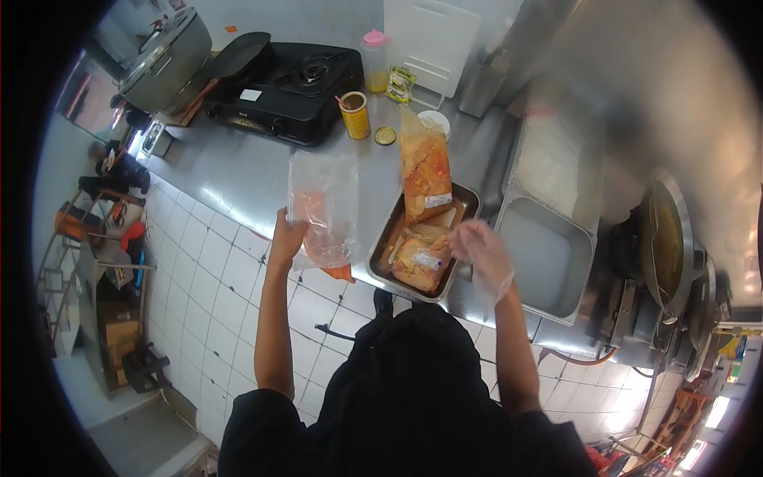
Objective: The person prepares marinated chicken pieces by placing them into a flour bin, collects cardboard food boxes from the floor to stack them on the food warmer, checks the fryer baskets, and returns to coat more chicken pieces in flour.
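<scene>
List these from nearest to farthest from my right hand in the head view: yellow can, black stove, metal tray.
1. Metal tray, just left of your right hand.
2. Yellow can, farther left and back.
3. Black stove, left of the can.

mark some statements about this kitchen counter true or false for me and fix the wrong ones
1. The left hand grips a clear plastic bag. True.
2. The right hand, in a clear plastic glove, is at the yellow cylindrical can. False: it is at the right side of the rectangular metal tray.
3. The clear plastic bottle with a pink lid stands to the right of the black stove. True.
4. The round gold-coloured lid sits on the can. False: it lies on the counter beside it.
5. The white rectangular board lies flat inside the tray. False: it stands propped at the wall.
</scene>
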The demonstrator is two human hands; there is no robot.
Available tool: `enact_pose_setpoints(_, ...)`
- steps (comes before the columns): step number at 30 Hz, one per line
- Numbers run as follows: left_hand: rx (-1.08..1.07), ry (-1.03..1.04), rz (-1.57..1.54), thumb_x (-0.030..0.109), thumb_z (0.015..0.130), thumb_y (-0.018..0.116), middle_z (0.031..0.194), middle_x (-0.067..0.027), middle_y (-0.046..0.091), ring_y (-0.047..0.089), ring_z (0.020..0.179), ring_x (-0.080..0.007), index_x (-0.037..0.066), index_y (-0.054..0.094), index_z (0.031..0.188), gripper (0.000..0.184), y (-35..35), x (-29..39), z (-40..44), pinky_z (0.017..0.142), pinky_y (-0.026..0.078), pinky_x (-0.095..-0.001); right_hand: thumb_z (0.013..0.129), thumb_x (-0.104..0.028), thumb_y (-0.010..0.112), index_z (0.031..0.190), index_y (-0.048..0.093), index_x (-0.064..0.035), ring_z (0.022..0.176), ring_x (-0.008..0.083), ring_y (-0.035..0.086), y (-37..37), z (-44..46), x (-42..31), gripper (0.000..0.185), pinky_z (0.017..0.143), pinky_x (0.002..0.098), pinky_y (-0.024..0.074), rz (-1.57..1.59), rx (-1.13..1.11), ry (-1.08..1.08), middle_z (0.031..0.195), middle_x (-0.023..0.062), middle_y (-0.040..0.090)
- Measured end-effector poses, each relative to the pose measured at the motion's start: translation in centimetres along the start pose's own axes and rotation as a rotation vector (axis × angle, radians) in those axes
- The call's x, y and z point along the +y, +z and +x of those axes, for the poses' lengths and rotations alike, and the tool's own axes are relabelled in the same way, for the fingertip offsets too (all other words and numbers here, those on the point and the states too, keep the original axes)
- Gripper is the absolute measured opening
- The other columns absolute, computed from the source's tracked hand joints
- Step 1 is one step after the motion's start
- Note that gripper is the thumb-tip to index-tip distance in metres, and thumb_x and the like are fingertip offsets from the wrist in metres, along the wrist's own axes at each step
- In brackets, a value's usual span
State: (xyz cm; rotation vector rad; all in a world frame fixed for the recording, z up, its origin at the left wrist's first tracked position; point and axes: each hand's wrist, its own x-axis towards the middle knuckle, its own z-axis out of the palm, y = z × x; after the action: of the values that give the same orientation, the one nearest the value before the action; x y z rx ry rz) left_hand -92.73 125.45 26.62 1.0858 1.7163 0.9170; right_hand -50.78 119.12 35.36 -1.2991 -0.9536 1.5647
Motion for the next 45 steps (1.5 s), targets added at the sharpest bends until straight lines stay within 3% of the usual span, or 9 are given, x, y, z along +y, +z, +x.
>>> enact_pose_setpoints(6,0.491,0.061,0.828,0.019,0.084,0.064,0.128,-0.0301,0.054,0.052,0.12,-0.0437,0.0,0.032,0.145,0.072,2.7,-1.1,2.2,0.103,0.042,-0.0471,0.094,-0.025,0.056,0.113,0.063,-0.0042,0.072,0.013,0.062,1.2,18.8,-3.9,0.029,0.062,0.0286,0.0536,-0.777,0.301,-0.113,0.097,0.0046,0.066)
enact_pose_setpoints(9,0.492,0.578,0.375,0.021,0.089,0.062,0.13,-0.0252,0.054,0.053,0.12,-0.0379,-0.002,0.047,0.136,0.054,3.9,-0.6,1.2,0.102,0.042,-0.0417,0.09,-0.024,0.059,0.106,0.066,-0.0054,0.07,0.0161,0.063,0.3,27.0,-4.7,0.026,0.061,0.0314,0.0529,-0.911,0.278,0.224,0.091,0.0069,0.067)
enact_pose_setpoints(15,0.05,0.264,-0.178,0.018,0.094,0.061,0.123,-0.0095,0.062,0.057,0.115,-0.023,0.005,0.058,0.124,0.033,8.5,3.5,-9.2,0.093,0.043,-0.0336,0.085,-0.022,0.062,0.087,0.067,-0.0071,0.064,0.0162,0.056,-1.0,30.9,-0.3,0.016,0.055,0.0329,0.0433,-0.209,0.146,0.147,0.074,0.0031,0.062)
enact_pose_setpoints(18,-0.036,0.192,-0.193,0.019,0.095,0.061,0.122,-0.0068,0.063,0.058,0.111,-0.0211,0.007,0.059,0.123,0.03,9.4,4.0,-9.4,0.092,0.043,-0.0352,0.085,-0.02,0.063,0.088,0.066,-0.0076,0.063,0.0134,0.051,-0.3,27.4,-3.7,0.014,0.054,0.0286,0.04,-0.389,0.074,0.156,0.075,0.0003,0.059)
enact_pose_setpoints(22,-0.085,0.316,-0.173,0.022,0.094,0.063,0.122,-0.0061,0.063,0.058,0.107,-0.021,0.009,0.058,0.124,0.033,10.6,7.3,-5.8,0.092,0.044,-0.0378,0.085,-0.017,0.064,0.091,0.067,-0.0087,0.063,0.0088,0.05,-2.1,25.4,-2.0,0.011,0.053,0.0253,0.0383,-0.543,-0.081,-0.366,0.074,-0.0026,0.057)
enact_pose_setpoints(28,-0.162,0.638,0.037,0.026,0.091,0.068,0.115,-0.0058,0.063,0.058,0.104,-0.0201,0.008,0.061,0.121,0.035,14.1,12.7,-2.3,0.085,0.046,-0.0356,0.087,-0.015,0.064,0.094,0.066,-0.0093,0.057,0.0027,0.045,1.1,10.6,-6.2,0.01,0.046,0.0202,0.0306,-0.201,0.101,0.0,0.074,-0.0068,0.056)
enact_pose_setpoints(36,-0.283,0.442,-0.192,0.02,0.094,0.065,0.093,-0.0036,0.063,0.056,0.084,-0.0103,0.002,0.064,0.105,0.021,17.2,13.1,-5.3,0.068,0.043,-0.0245,0.094,-0.018,0.061,0.103,0.064,-0.0063,0.058,0.0046,0.046,-0.1,5.1,-2.3,0.015,0.049,0.0219,0.0385,0.02,0.325,-0.057,0.08,-0.0046,0.058)
enact_pose_setpoints(42,-0.343,0.366,-0.307,0.015,0.099,0.056,0.099,-0.002,0.062,0.054,0.092,-0.0091,0.003,0.057,0.104,0.013,17.6,14.3,-7.4,0.081,0.042,-0.0237,0.09,-0.021,0.061,0.118,0.059,-0.0033,0.082,0.0223,0.062,0.7,3.7,0.3,0.033,0.072,0.0365,0.0517,-0.5,0.736,-0.38,0.106,0.0138,0.065)
enact_pose_setpoints(45,-0.317,0.424,-0.336,0.014,0.101,0.053,0.107,-0.0037,0.062,0.054,0.099,-0.0112,0.004,0.055,0.106,0.012,18.2,13.5,-7.8,0.088,0.041,-0.0247,0.089,-0.021,0.062,0.132,0.053,-0.01,0.095,0.0344,0.063,2.5,1.8,0.4,0.045,0.083,0.0402,0.0505,-0.672,0.538,-0.358,0.113,0.0208,0.062)
